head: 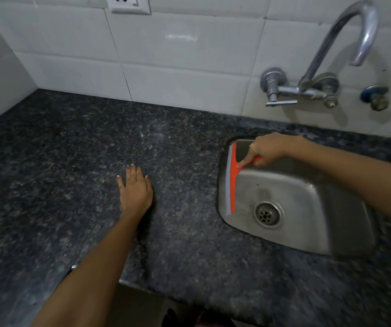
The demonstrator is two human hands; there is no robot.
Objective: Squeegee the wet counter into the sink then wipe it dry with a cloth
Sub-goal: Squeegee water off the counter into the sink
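My right hand (267, 149) grips the handle of an orange squeegee (232, 180), index finger stretched along it. Its grey rubber blade lies along the left rim of the steel sink (326, 208), over the basin. My left hand (136, 188) rests flat, palm down and fingers apart, on the dark speckled granite counter (60, 173), left of the sink. No cloth is in view.
A chrome wall tap (345, 43) arches over the sink's back, with a lever valve (274, 90) and a second small valve (376, 97) on the white tiled wall. A wall socket (129, 3) sits top centre. The counter's front edge (142, 289) runs near my body.
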